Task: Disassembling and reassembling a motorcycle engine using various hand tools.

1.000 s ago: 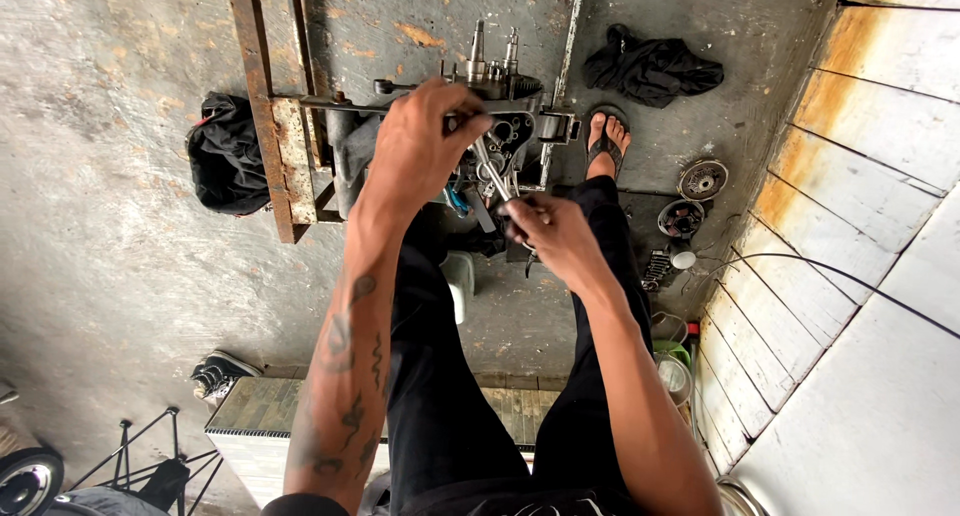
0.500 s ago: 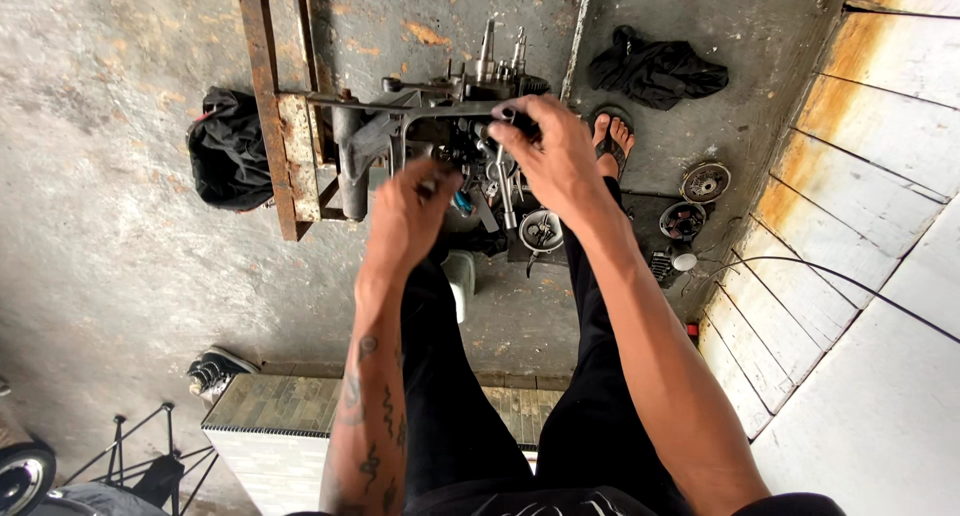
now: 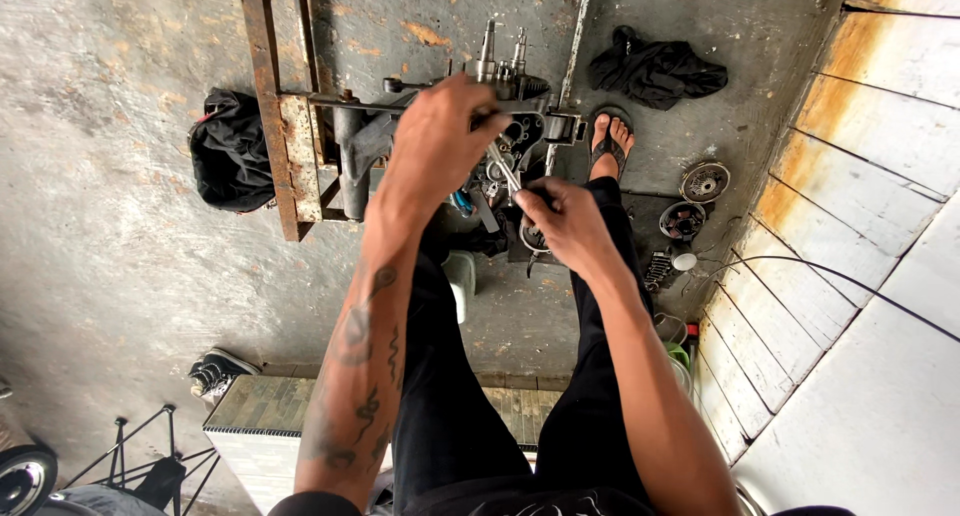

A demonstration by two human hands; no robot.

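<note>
Head view looks down at an engine (image 3: 520,141) clamped in a rusty stand (image 3: 285,126) on the concrete floor (image 3: 120,276). Left hand (image 3: 435,151) rests clenched on the engine's top; right hand (image 3: 565,221) grasps a slim metal tool (image 3: 503,171) angled into it. A black rag (image 3: 655,71) lies well apart.

Grey metal engine block (image 3: 500,136) on rusty stand, studs pointing up, slim silver tool (image 3: 503,169) angled against it
</note>
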